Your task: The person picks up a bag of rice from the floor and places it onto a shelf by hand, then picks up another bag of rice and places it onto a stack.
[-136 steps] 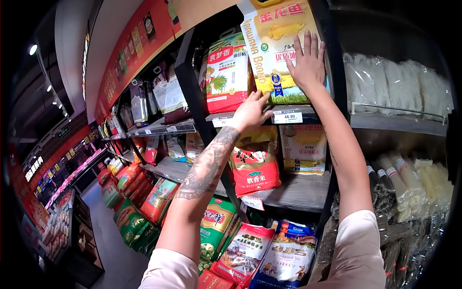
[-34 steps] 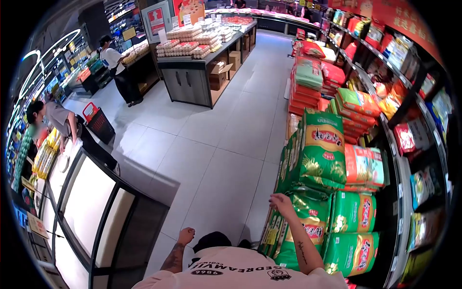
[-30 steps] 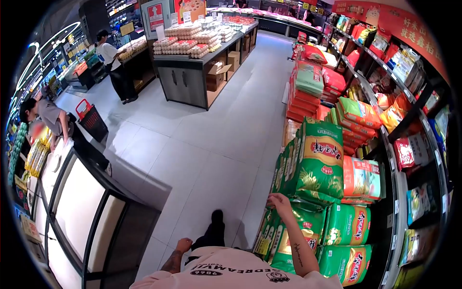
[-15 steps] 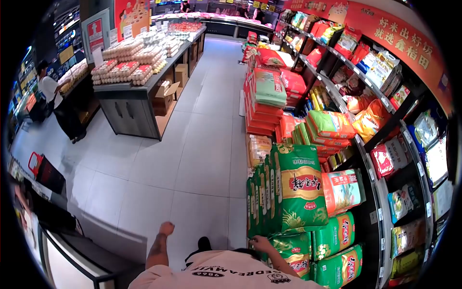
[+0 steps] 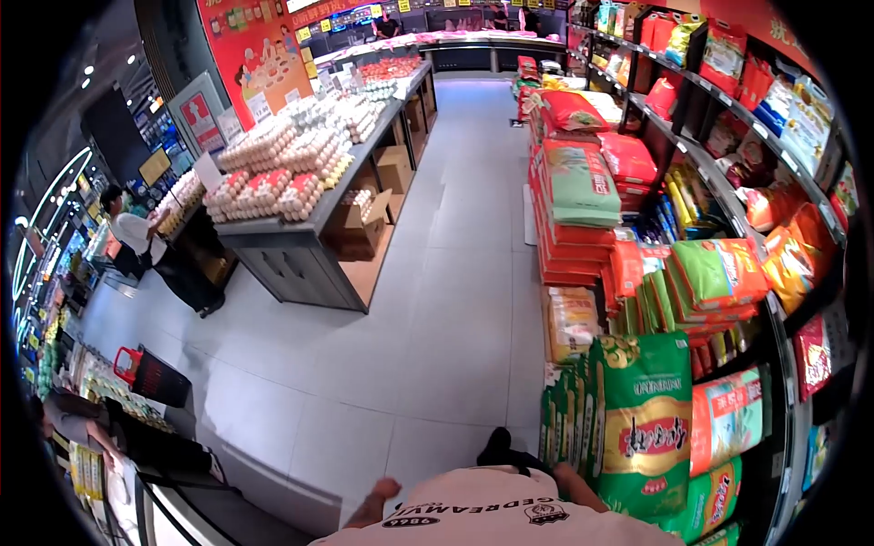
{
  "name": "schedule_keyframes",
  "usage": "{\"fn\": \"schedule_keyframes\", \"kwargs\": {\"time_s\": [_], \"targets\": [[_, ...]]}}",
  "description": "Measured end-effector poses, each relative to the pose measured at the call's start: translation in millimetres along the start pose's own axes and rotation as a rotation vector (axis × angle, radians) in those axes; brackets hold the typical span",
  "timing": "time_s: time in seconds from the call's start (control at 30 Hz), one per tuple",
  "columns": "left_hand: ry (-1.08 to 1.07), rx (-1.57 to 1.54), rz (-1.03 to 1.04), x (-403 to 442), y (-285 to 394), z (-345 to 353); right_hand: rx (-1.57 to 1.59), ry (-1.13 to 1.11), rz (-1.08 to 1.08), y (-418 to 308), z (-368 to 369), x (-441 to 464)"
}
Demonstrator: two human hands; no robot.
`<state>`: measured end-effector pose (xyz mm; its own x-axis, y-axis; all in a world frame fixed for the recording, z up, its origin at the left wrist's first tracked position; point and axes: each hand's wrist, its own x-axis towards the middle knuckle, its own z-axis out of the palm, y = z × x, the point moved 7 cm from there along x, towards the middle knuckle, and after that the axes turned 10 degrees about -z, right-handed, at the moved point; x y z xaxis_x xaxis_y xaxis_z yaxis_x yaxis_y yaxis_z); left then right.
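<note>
My left hand (image 5: 386,490) is low in the view at the side of my light pink T-shirt (image 5: 492,505). Its fingers are curled in and nothing shows in them. My right hand (image 5: 569,475) hangs on the other side, nearest to a row of upright green rice bags (image 5: 557,423); whether it touches them I cannot tell, and its fingers are mostly hidden. A large green rice bag (image 5: 642,423) with a gold panel and red label leans at the front of that row. One dark shoe (image 5: 497,442) shows ahead of my body.
Egg trays (image 5: 273,173) are piled on a grey display table (image 5: 300,270) ahead to the left. Stacked rice bags (image 5: 583,187) and loaded shelves (image 5: 728,100) line the right. A person (image 5: 150,246) stands at left; a red-and-black basket (image 5: 150,375) is nearer, beside another person (image 5: 127,428).
My view has turned left and tilted up, so the egg table and bags sit further right. Both hands appear lower in the view, closer to my body.
</note>
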<state>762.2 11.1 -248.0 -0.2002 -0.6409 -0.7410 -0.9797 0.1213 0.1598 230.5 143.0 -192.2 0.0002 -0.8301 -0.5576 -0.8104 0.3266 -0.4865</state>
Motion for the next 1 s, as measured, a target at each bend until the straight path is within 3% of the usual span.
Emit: {"fn": "schedule_keyframes", "kwargs": {"time_s": [0.03, 0.1, 0.13, 0.17, 0.2, 0.27, 0.33, 0.4, 0.43, 0.47, 0.57, 0.63, 0.67, 0.7, 0.73, 0.8, 0.83, 0.87, 1.0], "targets": [[-0.267, 0.048, -0.105, -4.9, 3.0, 17.0, 0.192, -0.045, 0.093, 8.2, -18.0, 37.0], [-0.179, -0.019, -0.164, 2.5, 13.5, -13.7, 0.156, 0.050, 0.095, -17.6, -100.2, 92.5], [-0.141, -0.052, -0.191, -7.0, 18.0, -23.3, 0.204, 0.142, 0.019, -14.8, -131.8, 132.7], [-0.111, -0.085, -0.219, -19.1, 21.3, -29.4, 0.089, 0.124, -0.070, -24.4, -172.7, 166.6], [-0.088, -0.120, -0.249, -24.2, 26.2, -35.2, 0.016, 0.249, -0.150, -49.1, -225.5, 181.4], [-0.248, -0.500, -0.446, 10.0, 33.1, -54.8, -0.015, 0.330, -0.249, -58.1, -296.5, 243.9], [0.142, -0.312, -0.065, 40.5, 77.9, -135.2, 0.132, 0.400, -0.248, -90.8, -380.6, 266.1], [0.089, -0.554, -0.344, 53.6, 127.2, -213.5, 0.218, 0.519, -0.305, -116.6, -438.4, 284.0], [0.281, -0.419, -0.153, 87.2, 139.9, -229.7, 0.274, 0.553, -0.307, -124.7, -458.5, 293.9], [0.241, -0.573, -0.135, 115.6, 151.0, -244.0, 0.330, 0.587, -0.306, -125.5, -471.9, 303.5], [0.178, -0.539, -0.053, 202.2, 181.3, -294.3, 0.466, 0.608, -0.247, -96.3, -466.2, 340.1], [0.098, -0.564, -0.056, 255.5, 196.7, -327.3, 0.350, 0.524, -0.076, -74.6, -450.4, 338.1], [0.070, -0.548, -0.059, 290.9, 198.4, -337.0, 0.280, 0.273, 0.014, -29.4, -410.5, 359.7], [0.079, -0.395, -0.023, 311.9, 208.1, -360.9, 0.182, 0.295, 0.066, -25.7, -406.1, 339.1], [-0.063, -0.348, -0.092, 331.9, 212.3, -376.3, 0.028, 0.322, 0.101, 37.8, -357.1, 341.2], [-0.285, -0.239, -0.212, 374.9, 215.2, -414.3, 0.260, -0.096, 0.347, 84.9, -307.3, 297.4], [-0.279, -0.255, -0.203, 393.1, 224.5, -449.8, -0.052, 0.138, -0.038, 120.3, -283.1, 286.3], [-0.147, -0.193, -0.093, 424.7, 236.5, -489.1, 0.425, 0.262, 0.326, 84.9, -332.8, 250.3], [0.248, -0.248, 0.092, 507.8, 281.4, -639.8, -0.217, 0.256, 0.154, 98.7, -373.6, 261.7]]}}
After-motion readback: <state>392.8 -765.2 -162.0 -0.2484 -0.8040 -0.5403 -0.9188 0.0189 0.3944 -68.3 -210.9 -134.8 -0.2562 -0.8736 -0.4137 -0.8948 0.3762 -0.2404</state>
